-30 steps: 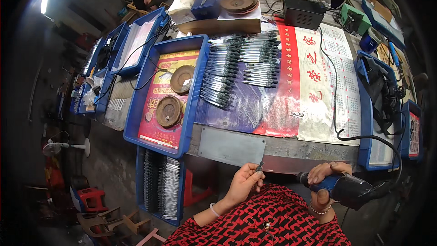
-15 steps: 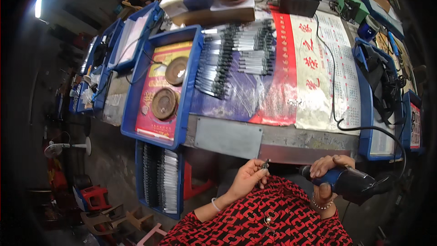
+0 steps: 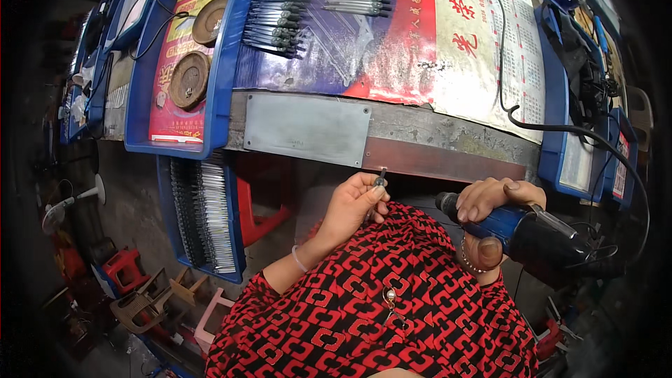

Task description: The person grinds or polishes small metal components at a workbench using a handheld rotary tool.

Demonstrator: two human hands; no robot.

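My left hand (image 3: 355, 204) is closed in a pinch near the table's front edge. Between thumb and fingertips it grips a small dark pointed piece (image 3: 380, 180), tip upward; its lower part is hidden by the fingers. To its right, my right hand (image 3: 490, 203) wraps around a blue and black corded electric drill (image 3: 514, 231). The drill's dark nose (image 3: 444, 201) points left toward my left hand, with a gap between them. Rows of slim clear rods with dark ends (image 3: 280, 7) lie on the table ahead.
A blue tray (image 3: 222, 63) at the left holds two round brown dishes (image 3: 189, 80). Below it, another blue tray (image 3: 236, 238) holds packed rods. A grey metal plate (image 3: 308, 129) is fixed along the table edge. The drill's black cord (image 3: 588, 136) crosses to blue trays at the right (image 3: 553, 112).
My view has tilted down and nearer, so the table sits higher in the picture. Both hands keep their holds; the drill's nose now shows more plainly.
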